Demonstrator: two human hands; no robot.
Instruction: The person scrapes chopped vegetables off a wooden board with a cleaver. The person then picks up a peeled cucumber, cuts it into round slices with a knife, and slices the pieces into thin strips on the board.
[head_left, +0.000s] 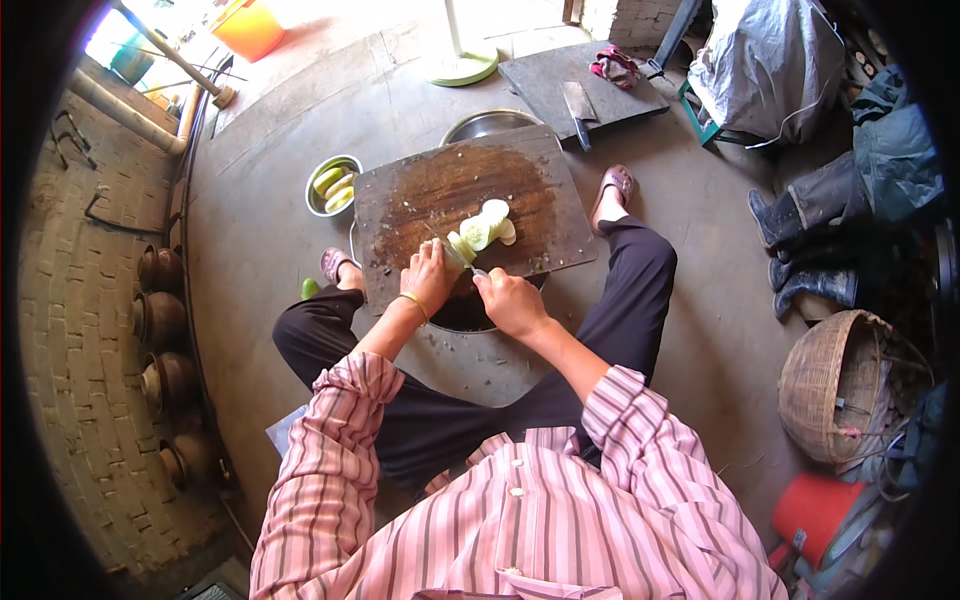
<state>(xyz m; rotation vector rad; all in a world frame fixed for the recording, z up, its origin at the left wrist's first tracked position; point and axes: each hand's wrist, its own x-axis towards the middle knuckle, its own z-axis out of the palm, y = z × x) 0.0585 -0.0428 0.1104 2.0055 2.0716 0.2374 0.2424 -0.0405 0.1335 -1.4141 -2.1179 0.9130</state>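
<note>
A worn wooden cutting board lies in front of me, over a round metal basin. At its near edge my left hand is closed, its fingers pressed on a pale green cucumber. My right hand grips a small knife, whose blade touches the cucumber beside my left fingertips. Part of the blade is hidden. Overlapping round cucumber slices spread across the board just beyond the knife.
Cucumber pieces fill a metal bowl left of the board. A green piece lies on the floor by my left foot. Ahead right, a cleaver rests on a dark slab. Boots and a wicker basket stand at right.
</note>
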